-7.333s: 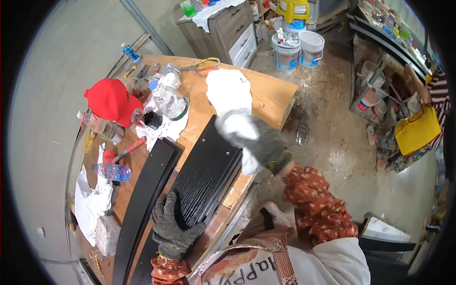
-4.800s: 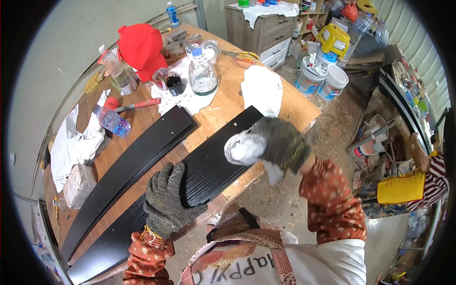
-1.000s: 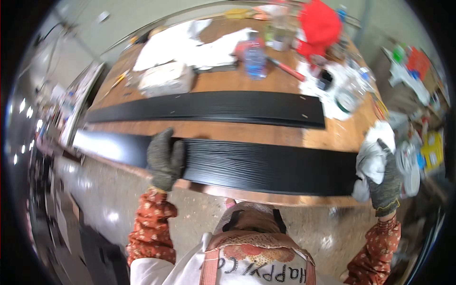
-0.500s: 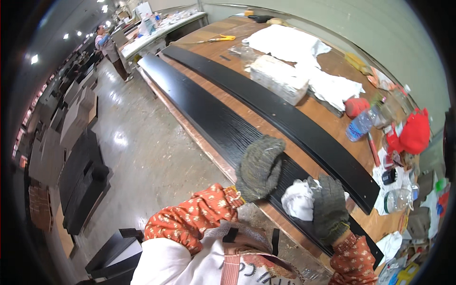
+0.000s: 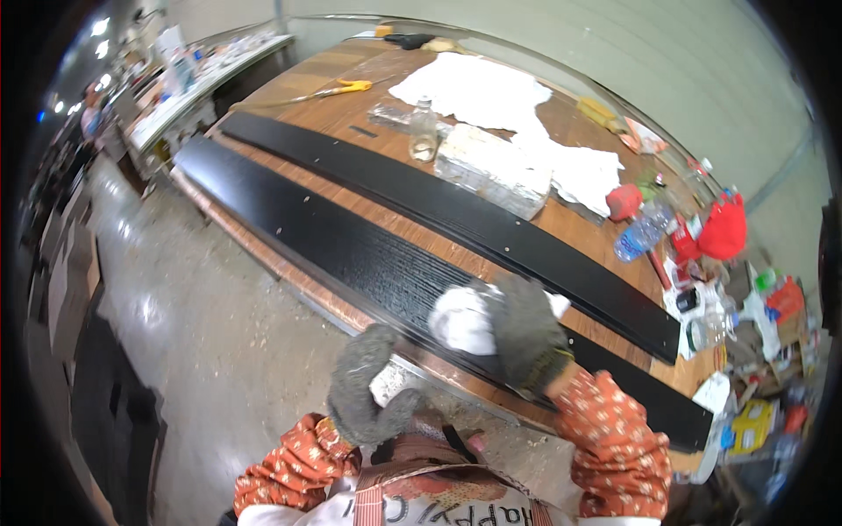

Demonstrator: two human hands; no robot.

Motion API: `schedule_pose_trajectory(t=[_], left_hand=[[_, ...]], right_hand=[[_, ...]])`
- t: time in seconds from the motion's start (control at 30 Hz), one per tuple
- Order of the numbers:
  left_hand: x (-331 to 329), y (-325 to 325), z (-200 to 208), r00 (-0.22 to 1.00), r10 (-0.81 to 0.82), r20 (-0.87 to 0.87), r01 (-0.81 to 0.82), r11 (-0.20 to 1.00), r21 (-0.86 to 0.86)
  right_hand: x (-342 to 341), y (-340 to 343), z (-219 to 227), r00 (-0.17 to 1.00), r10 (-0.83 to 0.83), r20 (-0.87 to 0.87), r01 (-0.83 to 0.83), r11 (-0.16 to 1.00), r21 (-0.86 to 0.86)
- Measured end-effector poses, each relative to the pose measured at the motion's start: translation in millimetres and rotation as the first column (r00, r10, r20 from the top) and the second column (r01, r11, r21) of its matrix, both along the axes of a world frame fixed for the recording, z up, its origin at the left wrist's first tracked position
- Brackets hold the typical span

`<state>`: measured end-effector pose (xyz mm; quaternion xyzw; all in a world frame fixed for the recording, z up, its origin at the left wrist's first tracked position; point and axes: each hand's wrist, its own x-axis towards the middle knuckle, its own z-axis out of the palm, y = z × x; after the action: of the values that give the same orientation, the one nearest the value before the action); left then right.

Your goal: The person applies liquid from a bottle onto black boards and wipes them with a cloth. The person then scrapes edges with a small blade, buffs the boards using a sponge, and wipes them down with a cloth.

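Two long black boards lie side by side on a brown worktable (image 5: pixel 289 92): the near board (image 5: pixel 351 245) has fine grain lines, and the far board (image 5: pixel 474 230) is slightly bowed. My right hand (image 5: pixel 531 337), in a dark grey knitted glove, presses a bunched white cloth (image 5: pixel 463 320) onto the near board. The glove hides part of the cloth. My left hand (image 5: pixel 367 386), gloved alike, hangs off the table's near edge, fingers curved and thumb apart. A pale speckled patch shows in that gap; I see nothing clearly held.
Beyond the boards lie a whitish wrapped block (image 5: pixel 491 167), a clear bottle (image 5: pixel 423 130) and white cloth (image 5: pixel 478 92). At right are a water bottle (image 5: pixel 643 232), a red bundle (image 5: pixel 723 226) and clutter. Dark panels (image 5: pixel 110 412) stand on the left floor. A person (image 5: pixel 110 131) stands far left.
My left hand has come off the near board, back toward my body. My right hand has slid the cloth leftward and farther up the board. The view has shifted.
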<state>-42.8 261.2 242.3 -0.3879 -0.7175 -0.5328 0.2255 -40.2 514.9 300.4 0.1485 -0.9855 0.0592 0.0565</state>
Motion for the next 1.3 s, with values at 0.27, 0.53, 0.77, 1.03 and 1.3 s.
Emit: schedule_pose_trajectory(t=[0.27, 0.53, 0.77, 1.03, 1.3], left_hand=[[-57.6, 39.1, 62.7, 0.943, -0.201, -0.264, 0.028, 0.841, -0.540], [-86.8, 64.3, 44.0, 0.891, -0.311, -0.330, -0.019, 0.701, -0.713], [-4.2, 159.6, 46.2, 0.799, -0.533, -0.278, 0.111, 0.585, -0.803], [-105.0, 34.8, 28.6, 0.968, -0.030, 0.250, 0.169, 0.812, -0.559], [-196.8, -101.8, 22.1, 0.496, 0.826, -0.267, -0.718, 0.217, -0.661]], right_hand=[[-26.3, -31.9, -19.4, 0.988, -0.122, -0.096, 0.076, 0.918, -0.389], [89.0, 68.8, -11.6, 0.902, -0.414, -0.119, 0.330, 0.842, -0.427], [99.1, 97.3, -42.0, 0.806, -0.573, -0.150, 0.518, 0.805, -0.289], [94.6, 97.5, -35.9, 0.832, -0.489, -0.262, 0.458, 0.872, -0.172], [100.6, 93.8, -20.6, 0.834, -0.513, -0.201, 0.490, 0.858, -0.155]])
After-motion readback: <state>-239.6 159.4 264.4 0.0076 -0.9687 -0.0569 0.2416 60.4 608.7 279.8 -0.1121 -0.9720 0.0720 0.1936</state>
